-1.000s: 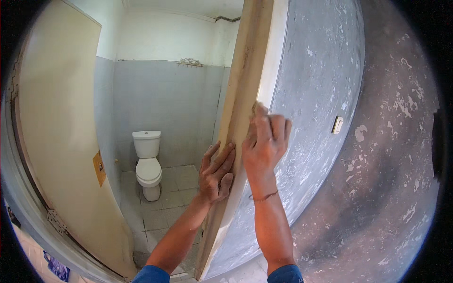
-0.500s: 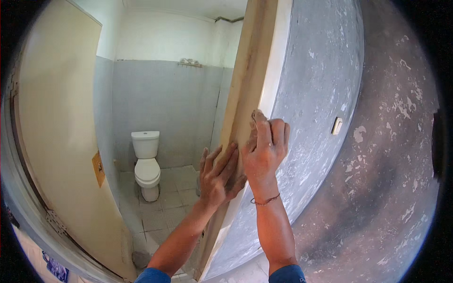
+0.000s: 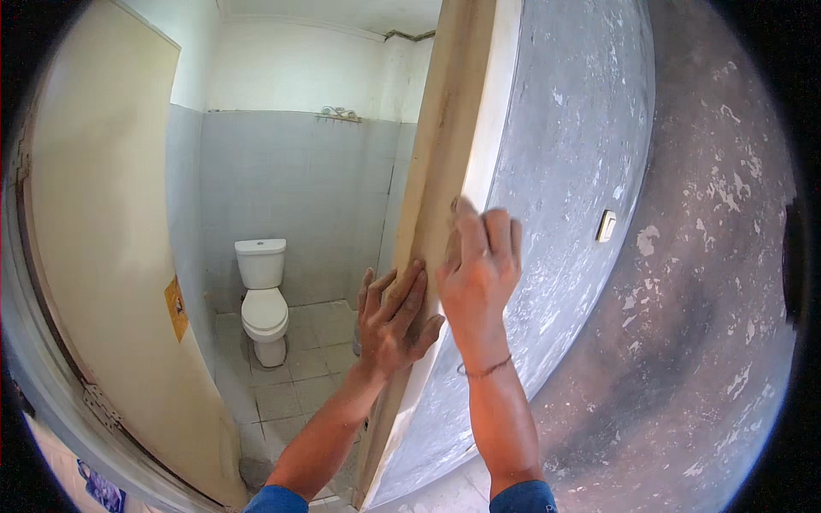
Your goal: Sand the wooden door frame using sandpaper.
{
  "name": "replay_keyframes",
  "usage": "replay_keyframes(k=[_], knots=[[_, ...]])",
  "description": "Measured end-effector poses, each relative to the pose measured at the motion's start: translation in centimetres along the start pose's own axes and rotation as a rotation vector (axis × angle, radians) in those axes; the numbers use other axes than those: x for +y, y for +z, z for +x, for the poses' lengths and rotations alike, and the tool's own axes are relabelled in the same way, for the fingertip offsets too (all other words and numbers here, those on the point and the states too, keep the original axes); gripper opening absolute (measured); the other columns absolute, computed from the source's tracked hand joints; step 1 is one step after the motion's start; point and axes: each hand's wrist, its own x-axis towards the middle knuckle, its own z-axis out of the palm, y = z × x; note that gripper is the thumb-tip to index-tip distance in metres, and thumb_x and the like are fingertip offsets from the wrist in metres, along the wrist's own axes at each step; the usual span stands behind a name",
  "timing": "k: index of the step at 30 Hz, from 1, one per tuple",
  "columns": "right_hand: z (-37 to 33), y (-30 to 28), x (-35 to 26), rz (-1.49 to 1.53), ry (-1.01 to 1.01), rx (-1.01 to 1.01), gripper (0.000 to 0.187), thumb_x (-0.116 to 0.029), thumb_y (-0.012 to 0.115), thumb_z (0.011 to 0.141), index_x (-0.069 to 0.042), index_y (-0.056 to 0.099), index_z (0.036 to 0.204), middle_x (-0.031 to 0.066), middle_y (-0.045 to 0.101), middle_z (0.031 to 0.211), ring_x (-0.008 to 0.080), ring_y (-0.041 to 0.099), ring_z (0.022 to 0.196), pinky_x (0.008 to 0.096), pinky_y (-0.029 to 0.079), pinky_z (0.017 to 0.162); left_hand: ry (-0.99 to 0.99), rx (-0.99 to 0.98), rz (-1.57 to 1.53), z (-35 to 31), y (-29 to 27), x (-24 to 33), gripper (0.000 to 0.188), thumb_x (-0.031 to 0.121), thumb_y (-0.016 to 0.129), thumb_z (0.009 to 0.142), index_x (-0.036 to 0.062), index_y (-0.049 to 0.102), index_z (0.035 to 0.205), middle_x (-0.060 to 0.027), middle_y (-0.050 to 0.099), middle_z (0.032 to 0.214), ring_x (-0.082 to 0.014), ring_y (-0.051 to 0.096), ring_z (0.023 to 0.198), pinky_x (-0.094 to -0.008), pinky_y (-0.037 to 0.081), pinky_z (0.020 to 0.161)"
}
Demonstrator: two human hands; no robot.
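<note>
A pale wooden door frame [image 3: 445, 128] with brownish, dusty patches stands upright in front of me. My left hand [image 3: 393, 318] rests against its inner face, fingers stretched out and slightly apart, thumb toward the outer edge. Higher up, my right hand [image 3: 481, 256] is closed at the frame's outer edge. It pinches what looks like a small folded piece of sandpaper [image 3: 455, 205], mostly hidden by the fingers and pressed on the wood. Dust covers the fingers of both hands. A thin dark bracelet [image 3: 486, 370] circles my right wrist.
Through the doorway stands a white toilet [image 3: 264, 309] on a tiled floor [image 3: 301, 368]. An open cream door [image 3: 103, 197] is on the left. Right of the frame, a grey wall with flaking paint [image 3: 564, 145] carries a light switch [image 3: 606, 227].
My right hand has shifted very slightly on the frame's edge, its fingertips now covering more of the folded piece. My left hand stays in place, its thumb lifted a little. The view has shifted slightly.
</note>
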Motion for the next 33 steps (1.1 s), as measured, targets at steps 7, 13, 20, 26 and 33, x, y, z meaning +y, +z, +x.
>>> replay_keyframes(k=[7, 13, 20, 26, 33], knots=[[-0.7, 0.1, 1.0, 0.003, -0.004, -0.075, 0.048, 0.009, 0.065, 0.057, -0.001, 0.060, 0.104, 0.0102, 0.048, 0.087, 0.0295, 0.048, 0.077, 0.0385, 0.045, 0.067, -0.001, -0.002, -0.019, -0.1, 0.2, -0.1, 0.063, 0.028, 0.075, 0.073, 0.0033, 0.062, 0.129, -0.0088, 0.055, 0.141, -0.0351, 0.056, 0.114, -0.0575, 0.035, 0.106], [0.1, 0.6, 1.1, 0.035, -0.098, 0.017, 0.049, 0.010, 0.063, 0.058, -0.001, 0.060, 0.106, 0.0110, 0.048, 0.088, 0.0301, 0.049, 0.077, 0.0391, 0.046, 0.068, -0.009, -0.010, -0.037, -0.2, 0.1, 0.0, 0.062, 0.026, 0.074, 0.075, 0.0009, 0.060, 0.130, -0.0123, 0.054, 0.141, -0.0366, 0.054, 0.117, -0.0578, 0.034, 0.107], [-0.9, -0.2, 0.5, 0.044, -0.015, -0.069, 0.048, 0.009, 0.062, 0.058, -0.001, 0.059, 0.105, 0.0120, 0.049, 0.088, 0.0316, 0.050, 0.078, 0.0399, 0.046, 0.068, -0.001, 0.012, 0.005, -0.1, 0.2, 0.3, 0.066, 0.027, 0.075, 0.073, 0.0009, 0.059, 0.131, -0.0098, 0.052, 0.143, -0.0368, 0.053, 0.118, -0.0587, 0.034, 0.106], [1.3, 0.7, 1.5, 0.042, 0.006, -0.034, 0.047, 0.008, 0.065, 0.062, 0.000, 0.061, 0.107, 0.0120, 0.049, 0.086, 0.0325, 0.050, 0.079, 0.0404, 0.047, 0.068, -0.027, -0.019, -0.014, 2.8, 0.5, 1.0, 0.072, 0.023, 0.075, 0.074, -0.0014, 0.051, 0.137, -0.0151, 0.044, 0.149, -0.0428, 0.043, 0.131, -0.0580, 0.031, 0.109], [-4.0, -0.9, 0.4, 0.136, 0.015, -0.038, 0.038, 0.009, 0.065, 0.068, 0.001, 0.063, 0.105, 0.0118, 0.052, 0.085, 0.0309, 0.052, 0.074, 0.0400, 0.047, 0.064, 0.058, -0.217, -0.069, 5.3, 0.5, -0.2, 0.101, 0.018, 0.078, 0.069, -0.0041, 0.024, 0.151, -0.0231, 0.021, 0.158, -0.0482, 0.019, 0.144, -0.0561, 0.023, 0.114]])
